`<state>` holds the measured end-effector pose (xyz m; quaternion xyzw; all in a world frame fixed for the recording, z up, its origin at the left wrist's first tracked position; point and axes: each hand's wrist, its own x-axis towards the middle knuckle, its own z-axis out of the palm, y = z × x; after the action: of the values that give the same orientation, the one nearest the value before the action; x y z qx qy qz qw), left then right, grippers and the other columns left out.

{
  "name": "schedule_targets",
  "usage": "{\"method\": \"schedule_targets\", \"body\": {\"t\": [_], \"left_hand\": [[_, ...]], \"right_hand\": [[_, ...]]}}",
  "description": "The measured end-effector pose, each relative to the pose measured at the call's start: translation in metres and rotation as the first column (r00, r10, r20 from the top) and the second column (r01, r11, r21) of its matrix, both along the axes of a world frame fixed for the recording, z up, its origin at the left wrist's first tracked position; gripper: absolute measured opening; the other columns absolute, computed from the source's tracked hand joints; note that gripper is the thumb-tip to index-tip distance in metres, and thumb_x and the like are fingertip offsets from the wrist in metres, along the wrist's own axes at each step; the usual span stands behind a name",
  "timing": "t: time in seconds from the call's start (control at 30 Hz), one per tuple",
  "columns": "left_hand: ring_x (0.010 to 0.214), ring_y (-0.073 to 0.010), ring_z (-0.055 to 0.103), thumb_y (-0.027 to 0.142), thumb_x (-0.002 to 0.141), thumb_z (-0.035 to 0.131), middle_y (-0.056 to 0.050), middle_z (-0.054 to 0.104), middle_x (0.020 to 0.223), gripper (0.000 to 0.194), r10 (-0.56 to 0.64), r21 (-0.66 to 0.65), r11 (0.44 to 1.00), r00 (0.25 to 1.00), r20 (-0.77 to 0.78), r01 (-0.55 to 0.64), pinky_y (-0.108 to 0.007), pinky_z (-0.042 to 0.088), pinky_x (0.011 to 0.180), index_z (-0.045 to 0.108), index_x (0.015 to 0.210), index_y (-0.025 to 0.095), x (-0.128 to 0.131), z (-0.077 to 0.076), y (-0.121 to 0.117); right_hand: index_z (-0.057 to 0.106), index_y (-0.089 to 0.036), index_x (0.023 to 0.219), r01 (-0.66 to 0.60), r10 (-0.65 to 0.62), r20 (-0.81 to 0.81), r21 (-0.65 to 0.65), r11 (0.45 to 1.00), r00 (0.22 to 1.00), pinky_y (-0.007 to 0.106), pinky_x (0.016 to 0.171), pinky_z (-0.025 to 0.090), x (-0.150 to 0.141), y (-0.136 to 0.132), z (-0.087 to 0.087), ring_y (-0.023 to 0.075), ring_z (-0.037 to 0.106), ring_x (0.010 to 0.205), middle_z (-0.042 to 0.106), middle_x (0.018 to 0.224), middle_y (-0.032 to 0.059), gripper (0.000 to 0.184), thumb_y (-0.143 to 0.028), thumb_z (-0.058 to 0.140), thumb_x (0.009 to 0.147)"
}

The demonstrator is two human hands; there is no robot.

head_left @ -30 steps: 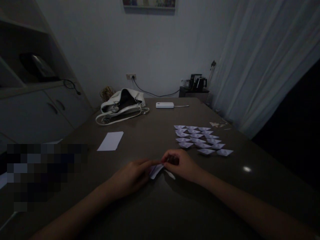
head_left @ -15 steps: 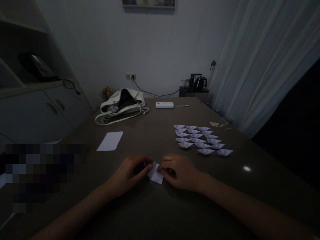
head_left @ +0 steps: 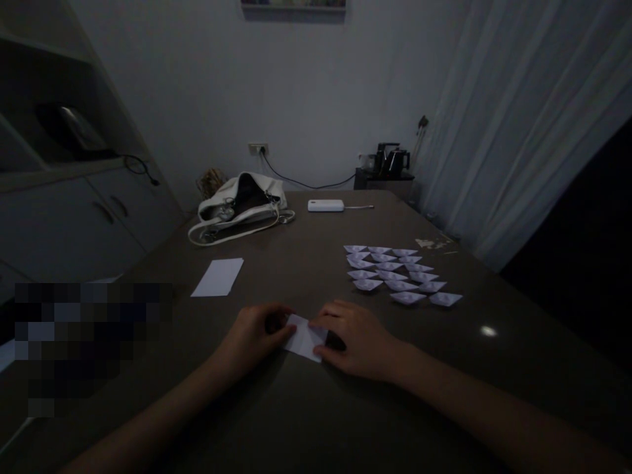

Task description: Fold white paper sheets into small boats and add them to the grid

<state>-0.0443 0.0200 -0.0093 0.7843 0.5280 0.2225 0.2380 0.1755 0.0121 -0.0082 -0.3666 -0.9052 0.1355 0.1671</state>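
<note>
Between my hands, a small folded piece of white paper (head_left: 305,340) lies at the tabletop, its creased face turned up. My left hand (head_left: 257,334) pinches its left edge, thumb on top and the fingertips partly hidden behind it. My right hand (head_left: 356,339) grips the right side, with the index finger on the upper edge and the thumb near the lower corner. Beyond my right hand, several small folded paper boats (head_left: 390,266) stand in rows. A stack of white paper sheets (head_left: 218,277) rests to the left, beyond my left hand.
A white handbag (head_left: 241,209) sits at the far left of the brown table (head_left: 306,421). Near the far edge lies a white power bank (head_left: 326,206) with a short cable. Paper scraps (head_left: 430,243) are by the right edge. A blurred patch (head_left: 81,342) covers the left side.
The folded paper has been turned and spread from a narrow shape to a wider flat face. Both hands have shifted their hold to its two sides. The boats and sheets have stayed put.
</note>
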Motion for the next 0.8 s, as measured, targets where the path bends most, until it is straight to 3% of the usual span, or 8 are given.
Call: {"method": "schedule_targets", "body": {"t": [0.33, 0.63, 0.8], "left_hand": [[0.070, -0.0156, 0.059, 0.021, 0.078, 0.061, -0.003, 0.065, 0.079, 0.011, -0.095, 0.093, 0.991, 0.995, 0.011, 0.093, -0.025, 0.046, 0.061, 0.065, 0.087, 0.016, 0.001, 0.000, -0.001], [0.084, -0.0149, 0.062, 0.009, 0.083, 0.052, -0.005, 0.066, 0.096, 0.024, -0.300, 0.002, 0.954, 0.953, 0.050, 0.300, -0.024, 0.048, 0.073, 0.069, 0.097, 0.018, -0.007, 0.009, -0.001], [0.086, -0.0150, 0.063, 0.012, 0.085, 0.055, -0.005, 0.066, 0.098, 0.021, -0.329, -0.042, 0.942, 0.942, 0.065, 0.332, -0.024, 0.048, 0.076, 0.071, 0.097, 0.018, -0.010, 0.007, 0.001]], "right_hand": [[0.061, -0.017, 0.117, 0.016, -0.015, 0.027, -0.031, 0.999, 1.000, 0.034, 0.080, 0.042, -0.002, -0.002, 0.002, 0.0207, 0.053, 0.092, 0.059, 0.103, 0.0096, 0.040, -0.031, 0.062, 0.080], [0.061, -0.016, 0.116, 0.041, -0.040, 0.032, -0.023, 0.999, 0.999, 0.036, 0.084, 0.042, -0.002, -0.002, 0.000, 0.0229, 0.054, 0.097, 0.060, 0.106, 0.0103, 0.040, -0.034, 0.062, 0.080], [0.062, -0.015, 0.114, 0.031, -0.030, 0.035, -0.030, 0.999, 0.999, 0.036, 0.085, 0.043, -0.002, -0.002, 0.000, 0.0229, 0.055, 0.096, 0.060, 0.105, 0.0106, 0.040, -0.033, 0.063, 0.079]]}}
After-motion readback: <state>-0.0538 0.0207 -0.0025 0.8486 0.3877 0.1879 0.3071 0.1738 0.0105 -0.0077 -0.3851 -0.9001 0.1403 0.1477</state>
